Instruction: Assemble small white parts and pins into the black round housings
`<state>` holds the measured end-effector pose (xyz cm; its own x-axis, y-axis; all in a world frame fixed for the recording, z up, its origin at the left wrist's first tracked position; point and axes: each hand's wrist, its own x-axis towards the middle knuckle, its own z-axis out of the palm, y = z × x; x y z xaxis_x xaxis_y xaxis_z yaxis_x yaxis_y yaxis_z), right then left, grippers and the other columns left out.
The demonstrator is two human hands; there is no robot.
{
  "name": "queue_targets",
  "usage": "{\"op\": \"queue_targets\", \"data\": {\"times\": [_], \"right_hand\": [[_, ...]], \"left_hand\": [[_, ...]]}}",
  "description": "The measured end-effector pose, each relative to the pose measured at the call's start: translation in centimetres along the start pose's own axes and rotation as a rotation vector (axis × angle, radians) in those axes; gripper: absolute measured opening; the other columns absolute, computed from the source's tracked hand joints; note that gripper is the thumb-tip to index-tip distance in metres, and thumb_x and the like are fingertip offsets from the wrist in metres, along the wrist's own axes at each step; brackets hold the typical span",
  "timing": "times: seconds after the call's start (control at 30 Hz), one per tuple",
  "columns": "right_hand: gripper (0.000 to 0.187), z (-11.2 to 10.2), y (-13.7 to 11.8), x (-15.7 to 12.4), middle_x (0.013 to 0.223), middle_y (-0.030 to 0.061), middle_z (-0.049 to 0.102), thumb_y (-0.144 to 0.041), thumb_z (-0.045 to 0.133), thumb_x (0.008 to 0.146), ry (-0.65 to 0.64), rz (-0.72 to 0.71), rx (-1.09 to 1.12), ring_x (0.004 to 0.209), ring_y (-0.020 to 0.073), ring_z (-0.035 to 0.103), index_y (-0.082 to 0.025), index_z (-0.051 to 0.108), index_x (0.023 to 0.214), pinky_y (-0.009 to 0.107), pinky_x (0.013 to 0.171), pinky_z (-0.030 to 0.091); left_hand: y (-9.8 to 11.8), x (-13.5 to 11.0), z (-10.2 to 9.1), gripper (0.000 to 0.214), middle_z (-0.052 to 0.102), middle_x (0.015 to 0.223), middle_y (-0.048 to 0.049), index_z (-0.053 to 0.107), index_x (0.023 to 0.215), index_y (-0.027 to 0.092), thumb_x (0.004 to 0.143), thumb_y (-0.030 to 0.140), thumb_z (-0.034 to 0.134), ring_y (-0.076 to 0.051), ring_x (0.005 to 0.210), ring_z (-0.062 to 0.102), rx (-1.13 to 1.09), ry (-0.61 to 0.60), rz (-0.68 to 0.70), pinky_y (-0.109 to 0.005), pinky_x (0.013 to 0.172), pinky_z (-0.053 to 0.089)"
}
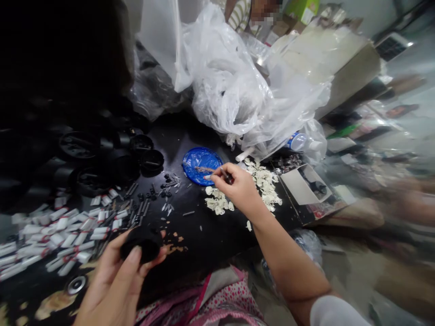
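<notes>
Head view: we grip a round black part (147, 240) in our left hand (117, 276), fingers curled around it near white cylinders (63, 224); our right hand (240, 190) pinches a brush (205, 170), its tip over the blue dish (200, 156) beside pale flat pieces (219, 203).

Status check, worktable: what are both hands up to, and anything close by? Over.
Left hand: holding black round part. Right hand: gripping brush-like tool, tip over blue dish; contact unclear. Cream pieces close beside dish.
</notes>
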<state>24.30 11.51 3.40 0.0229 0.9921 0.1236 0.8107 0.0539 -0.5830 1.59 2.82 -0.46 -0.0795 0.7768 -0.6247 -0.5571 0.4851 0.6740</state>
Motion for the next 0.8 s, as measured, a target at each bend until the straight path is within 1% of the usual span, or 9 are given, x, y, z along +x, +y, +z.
{"op": "queue_targets", "data": {"times": [0.1,0.2,0.27,0.37,0.47,0.57,0.63,0.73,0.8], "right_hand": [[0.018,0.8,-2.2,-1.6,0.062,-0.0051,0.050,-0.034,0.062,0.081,-0.091,0.130,0.460,0.052,0.0070,0.039,-0.018,0.057,0.075,0.021,0.050,0.032],[0.019,1.5,-4.3,-2.9,0.062,-0.0055,0.049,-0.036,0.064,0.080,-0.202,0.168,0.667,0.050,0.0061,0.038,-0.018,0.058,0.076,0.021,0.048,0.031],[0.017,1.8,-5.4,-3.3,0.063,-0.0049,0.052,-0.034,0.064,0.081,-0.245,0.142,0.654,0.051,0.0062,0.040,-0.018,0.060,0.076,0.020,0.049,0.032],[0.012,1.8,-6.5,-3.6,0.063,-0.0048,0.054,-0.029,0.063,0.081,-0.245,0.078,0.577,0.052,0.0062,0.043,-0.019,0.060,0.076,0.020,0.049,0.035],[0.009,1.8,-7.0,-3.7,0.065,-0.0050,0.057,-0.026,0.062,0.082,-0.241,0.050,0.549,0.054,0.0061,0.046,-0.019,0.060,0.076,0.019,0.050,0.037],[0.008,1.8,-7.2,-3.7,0.065,-0.0051,0.056,-0.024,0.064,0.080,-0.259,0.050,0.528,0.054,0.0058,0.047,-0.018,0.060,0.076,0.018,0.050,0.037],[0.007,1.6,-7.3,-3.7,0.064,-0.0052,0.056,-0.023,0.065,0.079,-0.287,0.037,0.498,0.054,0.0062,0.047,-0.018,0.061,0.075,0.018,0.050,0.037],[0.006,1.3,-7.4,-3.8,0.065,-0.0049,0.056,-0.021,0.066,0.079,-0.300,-0.008,0.456,0.056,0.0068,0.049,-0.018,0.062,0.075,0.019,0.052,0.038],[0.005,1.2,-7.4,-4.0,0.069,-0.0042,0.058,-0.022,0.066,0.080,-0.280,-0.057,0.424,0.059,0.0074,0.051,-0.019,0.062,0.078,0.019,0.054,0.039]], "left_hand": [[0.1,0.0,1.1,0.027,0.074,0.093,-0.0014,0.066,0.099,0.026,0.073,0.030,0.073,-0.020,0.081,0.071,-0.101,-0.069,-0.059,-0.031,0.075,0.059],[0.2,0.2,1.6,0.017,0.074,0.092,-0.0051,0.068,0.093,0.021,0.078,0.028,0.069,-0.022,0.083,0.071,-0.177,-0.204,-0.128,-0.034,0.073,0.059],[0.4,0.2,1.6,0.013,0.074,0.093,-0.0054,0.068,0.091,0.020,0.079,0.026,0.067,-0.021,0.083,0.071,-0.224,-0.238,-0.171,-0.031,0.071,0.059],[0.7,0.0,1.4,0.011,0.074,0.093,-0.0046,0.069,0.090,0.020,0.080,0.023,0.066,-0.019,0.080,0.071,-0.268,-0.240,-0.202,-0.029,0.070,0.059],[0.7,-0.1,1.4,0.013,0.073,0.096,-0.0040,0.069,0.092,0.021,0.081,0.024,0.065,-0.019,0.082,0.071,-0.261,-0.254,-0.181,-0.030,0.072,0.059],[0.3,-0.3,1.4,0.021,0.070,0.106,-0.0042,0.066,0.102,0.024,0.082,0.029,0.063,-0.021,0.089,0.069,-0.162,-0.243,-0.056,-0.033,0.077,0.058],[0.0,-0.4,1.2,0.026,0.068,0.112,-0.0042,0.063,0.108,0.025,0.082,0.031,0.063,-0.021,0.097,0.067,-0.063,-0.189,0.053,-0.034,0.085,0.054],[-0.3,-0.7,0.5,0.029,0.065,0.115,-0.0033,0.064,0.107,0.027,0.079,0.029,0.067,-0.020,0.105,0.062,0.070,-0.098,0.180,-0.031,0.093,0.048],[-0.4,-0.9,0.1,0.029,0.064,0.114,-0.0029,0.064,0.106,0.027,0.078,0.029,0.068,-0.020,0.108,0.060,0.125,-0.075,0.224,-0.028,0.095,0.046]]}}
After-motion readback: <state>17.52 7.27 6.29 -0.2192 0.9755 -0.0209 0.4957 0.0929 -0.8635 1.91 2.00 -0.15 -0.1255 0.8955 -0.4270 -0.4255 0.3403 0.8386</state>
